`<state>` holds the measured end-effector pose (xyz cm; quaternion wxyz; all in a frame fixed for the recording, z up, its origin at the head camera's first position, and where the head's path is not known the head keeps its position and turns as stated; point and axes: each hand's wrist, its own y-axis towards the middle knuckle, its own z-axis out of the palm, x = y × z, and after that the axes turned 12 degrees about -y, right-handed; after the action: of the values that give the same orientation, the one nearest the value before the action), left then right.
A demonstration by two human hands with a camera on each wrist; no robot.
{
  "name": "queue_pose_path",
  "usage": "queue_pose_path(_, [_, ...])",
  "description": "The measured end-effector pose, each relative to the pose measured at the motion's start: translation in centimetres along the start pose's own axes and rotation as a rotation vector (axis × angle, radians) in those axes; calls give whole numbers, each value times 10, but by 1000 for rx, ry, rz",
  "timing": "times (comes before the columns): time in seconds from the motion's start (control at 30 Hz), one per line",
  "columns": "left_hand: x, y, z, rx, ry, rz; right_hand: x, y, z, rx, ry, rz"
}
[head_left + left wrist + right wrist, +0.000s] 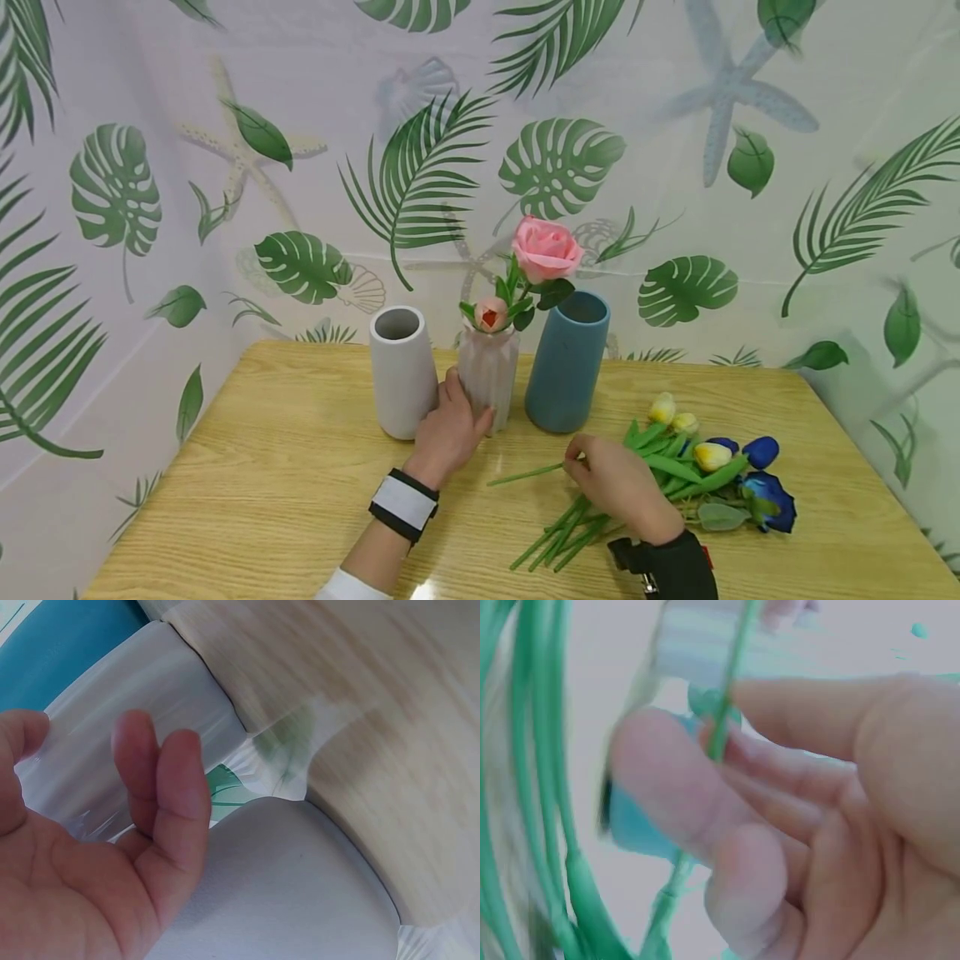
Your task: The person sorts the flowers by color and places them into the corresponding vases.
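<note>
A ribbed pale vase point(501, 379) stands in the middle, holding a pink rose point(547, 249) and a small peach flower point(491, 315). Around its lower side my left hand point(450, 431) grips, thumb at the front and fingers on the side by the white vase point(401, 375). The left wrist view shows the thumb point(30, 731) at the ribbed wall. To the right, my right hand point(617, 481) pinches a thin green stem point(525, 475) between thumb and fingertips; the right wrist view shows the stem point(739, 656) crossing the fingers. That stem's flower end lies among the bunch.
A blue vase point(567, 367) stands just right of the ribbed one. Artificial flowers lie on the wooden table point(300, 500) at right: yellow-white tulips point(712, 456), blue tulips point(761, 452) and a blue rose point(768, 502). A leaf-print cloth point(442, 150) hangs behind the table.
</note>
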<state>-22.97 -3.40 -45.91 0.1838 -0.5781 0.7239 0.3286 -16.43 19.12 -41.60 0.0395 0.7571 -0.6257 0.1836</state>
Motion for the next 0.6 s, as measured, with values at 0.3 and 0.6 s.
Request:
queue_pose_path(0.3, [2, -2, 1, -51, 30, 63, -4, 3, -4, -45, 576, 42])
queue_pose_path(0.6, [2, -1, 2, -65, 26, 67, 11, 4, -1, -128, 1483, 188])
